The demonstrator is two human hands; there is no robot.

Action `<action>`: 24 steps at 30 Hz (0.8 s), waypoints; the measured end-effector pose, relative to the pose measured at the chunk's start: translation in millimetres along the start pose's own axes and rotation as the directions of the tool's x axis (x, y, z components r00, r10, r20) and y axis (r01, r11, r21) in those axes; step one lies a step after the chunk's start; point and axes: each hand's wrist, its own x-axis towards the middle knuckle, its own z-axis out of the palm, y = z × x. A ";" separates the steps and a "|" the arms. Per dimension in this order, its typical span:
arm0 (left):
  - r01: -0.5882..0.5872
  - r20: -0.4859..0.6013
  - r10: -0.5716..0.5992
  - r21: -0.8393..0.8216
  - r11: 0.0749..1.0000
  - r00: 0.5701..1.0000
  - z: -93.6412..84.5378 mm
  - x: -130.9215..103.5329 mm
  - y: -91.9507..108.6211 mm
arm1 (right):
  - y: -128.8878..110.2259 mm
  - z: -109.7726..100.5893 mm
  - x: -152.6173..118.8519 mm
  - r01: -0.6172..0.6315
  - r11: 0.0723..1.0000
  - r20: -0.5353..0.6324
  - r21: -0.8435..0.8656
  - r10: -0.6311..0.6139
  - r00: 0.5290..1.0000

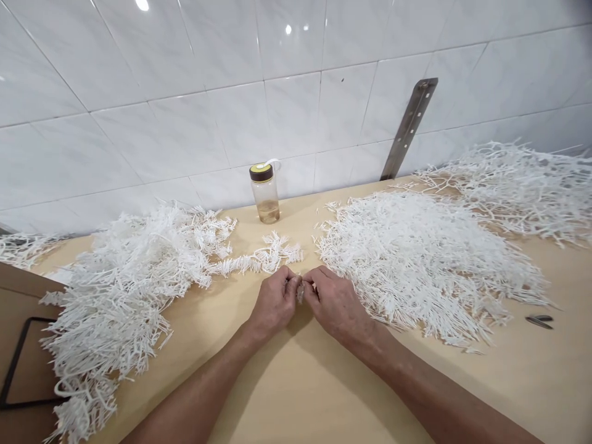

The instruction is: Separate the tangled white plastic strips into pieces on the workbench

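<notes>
My left hand (pixel 276 300) and my right hand (pixel 337 303) meet over the middle of the wooden table (pixel 296 382), fingertips almost touching. Both are closed in a pinch around a small whitish piece (pixel 300 292), mostly hidden by the fingers. Just beyond them lies a strand of white branched pieces (pixel 272 254), joining a large heap of white branched pieces (pixel 152 265) on the left. To the right of my right hand spreads a wide heap of thin white pieces (pixel 430 259).
A bottle with a dark and yellow lid (pixel 265 194) stands near the tiled wall. A metal bracket (pixel 409 129) leans there. More white branching strands (pixel 531 185) lie at the back right. Small dark metal snips (pixel 539 321) lie at the right; a brown box (pixel 28 351) is at the left.
</notes>
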 end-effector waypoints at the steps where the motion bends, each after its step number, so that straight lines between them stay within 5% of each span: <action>1: -0.014 -0.001 0.014 0.045 0.999 1.000 0.4 -0.3 0.0 | 1.6 2.6 0.3 0.004 0.999 0.004 -0.038 -0.004 1.000; 5: -0.049 -0.039 0.053 0.096 0.994 0.998 1.8 -2.5 -3.9 | 13.0 4.2 7.0 -0.076 0.990 -0.092 -0.117 0.066 0.994; 12: 0.042 -0.049 -0.056 -0.250 0.967 0.997 -3.7 0.2 -9.6 | 41.7 -33.9 22.9 -0.224 0.974 -0.426 -0.020 0.195 0.884; 16: 0.048 -0.048 -0.065 -0.300 0.953 0.997 -5.7 2.2 -9.2 | 52.6 -49.5 27.3 -0.238 0.970 -0.511 -0.046 0.182 0.840; 20: 0.034 -0.066 -0.056 -0.295 0.955 0.996 -5.3 2.9 -10.0 | 42.5 -43.7 24.7 -0.175 0.983 -0.413 0.057 0.182 0.892; 24: 0.018 -0.068 -0.040 -0.301 0.954 0.997 -5.3 3.7 -9.9 | 19.3 -25.8 17.2 -0.135 0.958 -0.088 0.253 0.162 0.983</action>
